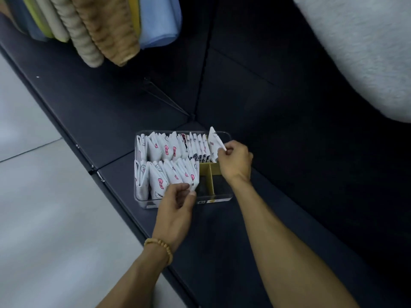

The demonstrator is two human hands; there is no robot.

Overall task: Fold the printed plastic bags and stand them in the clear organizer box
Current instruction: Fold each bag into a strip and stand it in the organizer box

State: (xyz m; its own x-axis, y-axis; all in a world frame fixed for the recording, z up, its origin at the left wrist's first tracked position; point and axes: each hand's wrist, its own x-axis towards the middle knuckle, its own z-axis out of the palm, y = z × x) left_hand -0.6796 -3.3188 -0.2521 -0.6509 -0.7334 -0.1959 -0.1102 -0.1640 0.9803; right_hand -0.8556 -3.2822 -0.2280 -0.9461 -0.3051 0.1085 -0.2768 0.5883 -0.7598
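Mostly done: clear organizer box (228, 138) on the dark mat's left edge, both rows packed with folded bags (165, 150). Right hand (235, 162) fingers pinch one bag (214, 141) at the far-right corner; left hand (178, 203) pinches the near row's end bag (194, 174). Near-right compartments still empty.

We see dark navy shelf (255, 90) | pale grey tiled floor (44, 218) left | hanging clothes (93, 25) above | dim light
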